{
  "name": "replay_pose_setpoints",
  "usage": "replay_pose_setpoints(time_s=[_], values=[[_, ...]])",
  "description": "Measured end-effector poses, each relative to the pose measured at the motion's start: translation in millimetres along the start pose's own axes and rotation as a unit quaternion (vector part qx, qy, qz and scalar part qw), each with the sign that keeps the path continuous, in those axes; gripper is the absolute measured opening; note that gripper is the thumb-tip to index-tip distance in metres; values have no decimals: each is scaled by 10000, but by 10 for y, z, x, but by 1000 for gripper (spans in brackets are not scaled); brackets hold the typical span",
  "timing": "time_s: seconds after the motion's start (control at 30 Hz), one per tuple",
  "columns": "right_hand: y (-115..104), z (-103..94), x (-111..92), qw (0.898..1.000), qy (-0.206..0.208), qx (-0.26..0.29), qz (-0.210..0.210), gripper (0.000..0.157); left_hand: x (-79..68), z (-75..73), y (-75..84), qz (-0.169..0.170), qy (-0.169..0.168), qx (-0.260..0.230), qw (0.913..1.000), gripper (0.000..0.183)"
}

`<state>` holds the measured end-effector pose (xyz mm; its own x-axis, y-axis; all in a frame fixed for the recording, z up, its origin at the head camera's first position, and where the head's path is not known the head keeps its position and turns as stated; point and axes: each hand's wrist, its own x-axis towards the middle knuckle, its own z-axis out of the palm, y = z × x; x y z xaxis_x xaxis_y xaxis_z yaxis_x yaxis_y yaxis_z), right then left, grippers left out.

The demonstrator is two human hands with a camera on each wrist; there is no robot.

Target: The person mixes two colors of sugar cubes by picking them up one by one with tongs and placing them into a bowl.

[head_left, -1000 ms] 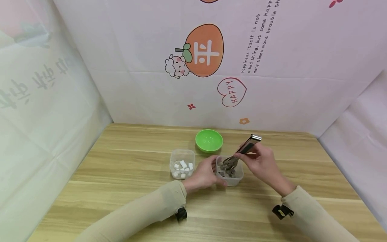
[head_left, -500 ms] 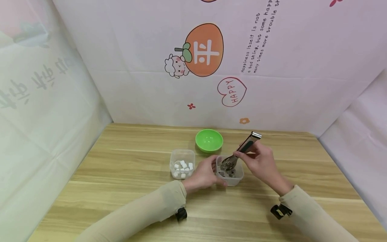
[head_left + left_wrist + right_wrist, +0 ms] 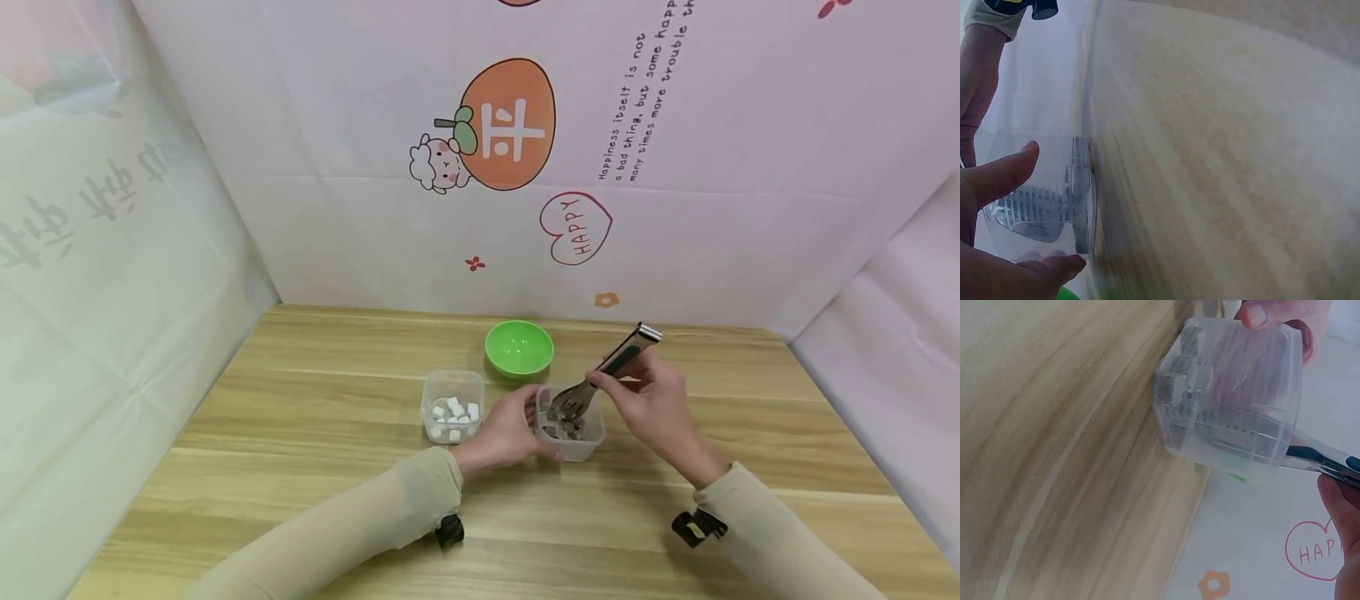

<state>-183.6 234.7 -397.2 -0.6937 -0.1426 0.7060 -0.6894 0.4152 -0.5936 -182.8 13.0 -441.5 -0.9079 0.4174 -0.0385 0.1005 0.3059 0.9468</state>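
Note:
My left hand (image 3: 504,432) holds a clear plastic container (image 3: 579,451) by its left side, thumb at the near side and fingers toward the back. Several small dark grey cubes (image 3: 564,428) lie at its bottom. In my right hand (image 3: 654,407) is a pair of metal tongs (image 3: 624,356) with dark grip inlays, pinched between thumb and fingers. The tongs lean to the right, their slotted heads down among the cubes. Through the container's wall (image 3: 1244,375) in the right wrist view, the heads show blurred. The left wrist view shows thumb and fingers spread along the container (image 3: 1047,150).
Just left of my left hand stands a second clear container (image 3: 453,381) with several white cubes (image 3: 455,408) in it. A green bowl (image 3: 519,348) sits behind the two containers. The wooden table (image 3: 315,400) ends at a printed cloth backdrop (image 3: 360,242).
The upper end of the tongs has shifted slightly right and up with my right hand, while the heads stay inside the container. My left hand and the containers have not moved.

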Motion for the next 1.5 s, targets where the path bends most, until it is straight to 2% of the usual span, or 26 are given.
replay_pose_setpoints(time_s=[0.33,0.63,1.03,1.17,1.37,1.5], values=[[-110,-69,32,9987,370,-207,288,30,-1,-1,-2,-99,14,-105,9999,103],[-261,-150,80,9973,504,-142,516,25,1,2,-11,-148,40,-173,9997,102],[-407,-219,320,9956,650,70,678,20,-7,-8,-18,-118,4,-248,9996,102],[-386,-198,422,9943,690,201,785,20,-13,-7,-9,-143,16,-231,9996,103],[-282,-85,601,9898,862,765,833,21,-20,2,-8,-83,32,-30,10000,101],[-227,61,751,9887,828,700,1033,25,-20,-19,-23,-25,35,-147,9999,100]])
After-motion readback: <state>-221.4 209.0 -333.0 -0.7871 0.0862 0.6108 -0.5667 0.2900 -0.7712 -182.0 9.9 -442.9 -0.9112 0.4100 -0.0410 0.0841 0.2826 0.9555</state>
